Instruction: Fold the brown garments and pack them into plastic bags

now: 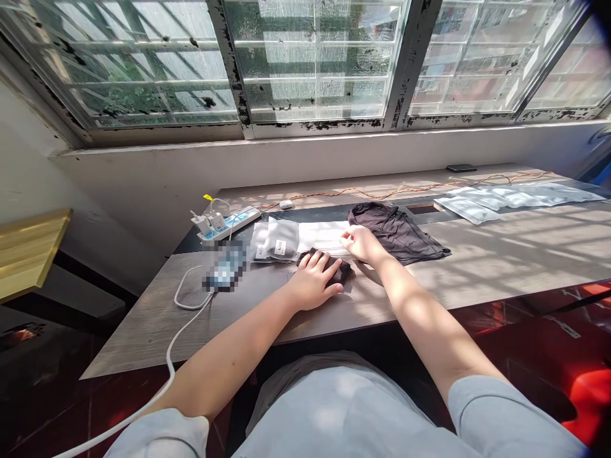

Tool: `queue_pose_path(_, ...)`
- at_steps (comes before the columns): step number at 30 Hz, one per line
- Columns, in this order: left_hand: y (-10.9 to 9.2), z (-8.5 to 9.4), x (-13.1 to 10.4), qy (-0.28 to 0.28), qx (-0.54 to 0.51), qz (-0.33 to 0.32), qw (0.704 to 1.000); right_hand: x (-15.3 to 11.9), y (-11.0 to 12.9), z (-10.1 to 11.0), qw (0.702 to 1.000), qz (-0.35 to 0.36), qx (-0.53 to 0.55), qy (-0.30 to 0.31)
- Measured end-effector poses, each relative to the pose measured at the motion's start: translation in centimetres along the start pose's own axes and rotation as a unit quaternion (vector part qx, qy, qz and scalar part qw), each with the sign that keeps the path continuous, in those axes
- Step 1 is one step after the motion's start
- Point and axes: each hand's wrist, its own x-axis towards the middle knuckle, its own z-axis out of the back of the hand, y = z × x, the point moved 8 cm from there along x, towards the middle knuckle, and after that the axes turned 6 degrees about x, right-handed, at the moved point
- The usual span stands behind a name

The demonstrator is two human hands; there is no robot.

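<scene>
- The left hand (312,283) is spread wide and lies flat on a small black cloth bundle (344,273) on the table (143,318). It seems to press down so the cloth stays small and still.
- The left hand covers most of the bundle, so its shape is hard to tell.
- The right hand (360,245) is bent, finger and thumb close together, by the right end of a flat white bag (322,235). I cannot tell if it has hold of the bag.
- The white bag lies just beyond the bundle, maybe so both hands can reach it.
- Packets with labels (285,240) overlap on the left, perhaps to keep them together. The labels are too small to read.
- A dark garment (398,232) lies on the right, too crumpled to name.
- Pale bags (470,208) lie far right, washed out by sun.
- Blur hides a thing (226,267) near the white cable (169,356).
</scene>
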Motion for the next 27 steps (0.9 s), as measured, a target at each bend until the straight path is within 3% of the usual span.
queue_pose_path(4,-0.6,0.0,-0.4,0.062,-0.078,-0.051,0.994,0.4,-1.1,-0.9,0.994,0.035,-0.102,0.031)
queue_pose_path(7,-0.9,0.9,-0.4,0.055,-0.139,-0.068,0.986,0.2,-1.7,-1.6,0.991,0.024,-0.118,0.063)
queue_pose_path(12,-0.2,-0.2,0.0,0.054,-0.085,0.004,0.995,0.5,-1.9,-2.3,0.989,-0.004,-0.117,0.087)
queue_pose_path(16,-0.4,-1.2,0.2,0.069,-0.062,-0.014,0.996,1.0,-1.4,-1.9,0.991,0.000,-0.130,0.042)
queue_pose_path(18,-0.3,-0.8,0.4,0.038,-0.062,-0.025,0.997,1.0,-0.6,-1.4,0.992,0.025,-0.122,0.002)
queue_pose_path(22,0.3,1.8,0.6,-0.096,-0.049,-0.014,0.994,0.4,0.6,-1.0,0.995,0.065,-0.068,-0.042)
queue_pose_path(25,2.2,3.6,0.3,-0.182,-0.004,0.060,0.981,-0.2,1.6,-1.6,0.996,0.089,-0.013,-0.025)
queue_pose_path(27,3.9,4.0,0.2,-0.203,0.039,0.122,0.971,-0.7,2.6,-2.3,0.993,0.118,0.008,-0.002)
